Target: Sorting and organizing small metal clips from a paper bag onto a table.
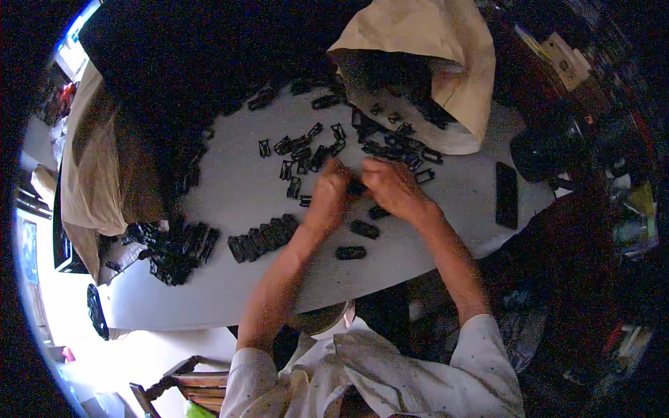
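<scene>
Your L hand and R hand meet, fingers bent, at a small dark pc btwn them; grip too blurred to tell. Loose blk frames lie just beyond your L hand, more by the open paper bag. Nearer you, a row of blk pcs sits on the wht table, w/ a blk pile farther L.

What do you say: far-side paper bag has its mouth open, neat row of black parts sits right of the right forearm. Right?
Not quite: the neat row of black parts sits left of the left forearm, as the head view shows. The far-side paper bag does have its mouth open.
</scene>
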`<state>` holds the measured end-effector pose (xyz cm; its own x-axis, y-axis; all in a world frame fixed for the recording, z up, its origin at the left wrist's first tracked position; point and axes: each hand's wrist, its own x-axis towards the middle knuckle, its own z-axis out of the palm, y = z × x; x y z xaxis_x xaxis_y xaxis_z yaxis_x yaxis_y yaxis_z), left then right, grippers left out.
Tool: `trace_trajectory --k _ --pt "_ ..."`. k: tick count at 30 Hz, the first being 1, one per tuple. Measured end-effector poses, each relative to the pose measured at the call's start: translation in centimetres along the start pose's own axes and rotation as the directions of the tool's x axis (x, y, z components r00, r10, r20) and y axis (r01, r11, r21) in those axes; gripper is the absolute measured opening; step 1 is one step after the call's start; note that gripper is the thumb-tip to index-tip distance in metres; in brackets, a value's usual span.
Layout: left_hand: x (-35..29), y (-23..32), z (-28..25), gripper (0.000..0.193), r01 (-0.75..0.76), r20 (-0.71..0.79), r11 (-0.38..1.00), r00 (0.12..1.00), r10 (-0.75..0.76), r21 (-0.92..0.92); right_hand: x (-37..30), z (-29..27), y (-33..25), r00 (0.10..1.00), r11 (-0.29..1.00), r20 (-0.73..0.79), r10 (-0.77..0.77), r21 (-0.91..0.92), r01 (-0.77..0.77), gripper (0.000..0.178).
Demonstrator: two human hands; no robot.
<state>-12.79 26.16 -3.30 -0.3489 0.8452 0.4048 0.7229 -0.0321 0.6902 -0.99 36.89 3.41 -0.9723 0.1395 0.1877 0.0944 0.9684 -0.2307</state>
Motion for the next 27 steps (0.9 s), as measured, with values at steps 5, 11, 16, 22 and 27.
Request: trace_trajectory --k 5,11,16,22,27 --pt "0.1 0.3 -0.2 0.024 -0.053 0.063 0.996 0.997 0.048 0.077 -0.1 0.9 0.5 0.998 0.997 -0.044 -0.036 0.064 0.038 0.007" --pt "-0.1 1.1 -2.7 0.028 -0.059 -0.055 0.998 0.997 0.059 0.006 -0.7 1.3 1.4 0.997 0.986 -0.071 -0.039 0.159 0.050 0.013" --pt "-2.7 5.2 -6.9 0.028 0.069 -0.022 0.996 0.997 -0.068 0.059 -2.0 -0.3 2.3 0.991 0.962 0.079 0.106 0.245 -0.122 0.027" --pt "-9.5 11.3 -4.6 0.033 0.102 0.189 0.965 0.971 -0.149 0.240 -4.3 -0.8 2.0 0.995 0.983 0.093 0.039 0.175 -0.055 0.038" --pt "-9.7 11.3 -3.0 0.038 -0.054 0.206 0.942 0.978 -0.016 0.331 -5.7 -0.5 1.5 0.998 0.991 0.060 0.031 0.126 -0.038 0.043"
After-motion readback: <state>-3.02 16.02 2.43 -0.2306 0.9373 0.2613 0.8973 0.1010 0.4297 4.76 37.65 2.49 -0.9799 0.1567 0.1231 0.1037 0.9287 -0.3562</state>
